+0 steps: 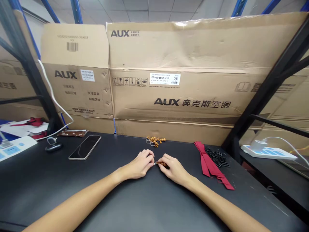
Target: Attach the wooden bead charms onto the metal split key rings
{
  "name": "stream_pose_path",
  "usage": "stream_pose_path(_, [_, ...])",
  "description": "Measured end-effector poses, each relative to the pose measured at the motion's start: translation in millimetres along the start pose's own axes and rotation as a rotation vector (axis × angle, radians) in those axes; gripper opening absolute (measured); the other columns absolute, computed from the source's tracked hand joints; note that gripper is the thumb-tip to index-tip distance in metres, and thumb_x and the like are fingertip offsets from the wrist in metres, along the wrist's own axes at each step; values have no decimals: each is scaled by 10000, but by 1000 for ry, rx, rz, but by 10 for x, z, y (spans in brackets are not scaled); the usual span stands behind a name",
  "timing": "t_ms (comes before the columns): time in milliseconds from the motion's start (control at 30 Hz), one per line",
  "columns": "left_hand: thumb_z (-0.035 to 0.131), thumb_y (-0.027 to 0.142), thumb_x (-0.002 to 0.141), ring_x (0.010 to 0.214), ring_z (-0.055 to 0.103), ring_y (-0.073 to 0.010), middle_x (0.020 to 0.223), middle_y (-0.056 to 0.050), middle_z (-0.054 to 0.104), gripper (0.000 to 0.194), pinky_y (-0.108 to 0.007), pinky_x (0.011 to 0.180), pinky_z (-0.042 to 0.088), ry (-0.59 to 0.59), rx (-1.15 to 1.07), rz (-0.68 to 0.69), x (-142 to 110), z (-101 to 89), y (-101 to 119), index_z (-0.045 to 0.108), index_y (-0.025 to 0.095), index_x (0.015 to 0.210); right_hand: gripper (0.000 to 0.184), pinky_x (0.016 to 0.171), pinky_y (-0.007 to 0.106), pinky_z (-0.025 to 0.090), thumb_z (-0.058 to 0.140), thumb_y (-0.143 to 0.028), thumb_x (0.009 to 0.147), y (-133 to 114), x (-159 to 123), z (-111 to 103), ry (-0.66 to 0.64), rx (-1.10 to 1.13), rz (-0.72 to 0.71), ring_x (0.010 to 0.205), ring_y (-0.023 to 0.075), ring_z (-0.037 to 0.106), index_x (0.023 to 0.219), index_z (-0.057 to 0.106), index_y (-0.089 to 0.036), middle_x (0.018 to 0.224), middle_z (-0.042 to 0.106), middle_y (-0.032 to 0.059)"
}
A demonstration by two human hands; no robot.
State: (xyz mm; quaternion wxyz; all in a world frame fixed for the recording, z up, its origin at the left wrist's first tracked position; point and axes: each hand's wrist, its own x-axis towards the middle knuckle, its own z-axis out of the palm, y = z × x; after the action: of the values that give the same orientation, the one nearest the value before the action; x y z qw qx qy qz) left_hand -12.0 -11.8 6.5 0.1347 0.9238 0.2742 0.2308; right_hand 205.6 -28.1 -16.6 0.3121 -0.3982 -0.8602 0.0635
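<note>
My two hands meet over the middle of the black table (135, 199), fingertips almost touching. A small silvery metal piece (155, 163) shows in the gap, pinched at its left end by my left hand (140, 165). My right hand (175, 169) is closed around a brown beaded charm (163, 164), its beads partly hidden by the fingers. Just beyond the hands lies a small heap of brown bead charms with metal rings (154, 140).
Red ribbon strips (207, 161) lie at the right beside a pile of black clips or rings (218, 157). On the left are a phone (85, 147), a dark earbud-like case (53, 147) and a power strip (19, 146). Tall cardboard (193, 58) walls the back.
</note>
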Motion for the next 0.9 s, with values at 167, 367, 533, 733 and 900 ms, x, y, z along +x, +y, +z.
stream_pose_path(167, [471, 225, 909, 974, 464, -210, 1110, -62, 483, 63, -394, 905, 398, -15, 69, -14, -28, -12, -68, 523, 199, 885, 132, 699, 273, 481, 501, -206, 895, -13, 2, -8, -7, 4, -13, 764, 163, 571, 924, 629, -206, 846, 589, 41])
stream_pose_path(367, [553, 280, 874, 995, 480, -216, 1093, -64, 510, 108, -376, 895, 405, 29, 15, -32, -25, 0, -14, 524, 201, 941, 121, 700, 282, 483, 518, -214, 887, -14, 2, -5, 3, 9, -24, 763, 168, 570, 933, 629, -205, 841, 598, 44])
stream_pose_path(533, [534, 284, 899, 1008, 494, -201, 1075, -53, 527, 95, -359, 923, 391, 88, -34, -30, -10, 31, 61, 559, 199, 866, 122, 700, 284, 481, 520, -220, 887, -25, -1, -8, -1, 12, -44, 759, 169, 570, 933, 632, -203, 834, 596, 45])
stream_pose_path(733, [556, 309, 890, 999, 495, -214, 1075, -62, 529, 133, -368, 887, 402, 94, 51, -15, -9, 80, 66, 596, 193, 840, 131, 694, 277, 473, 516, -233, 894, -56, -4, -31, -13, 59, -77, 751, 163, 567, 966, 624, -212, 840, 594, 38])
stream_pose_path(900, [471, 233, 928, 998, 491, -204, 1109, -69, 519, 161, -372, 892, 407, 99, 81, -8, -7, 89, 23, 598, 185, 840, 121, 712, 281, 469, 523, -222, 887, -23, -4, -9, 0, 66, -70, 762, 164, 568, 971, 610, -216, 837, 612, 32])
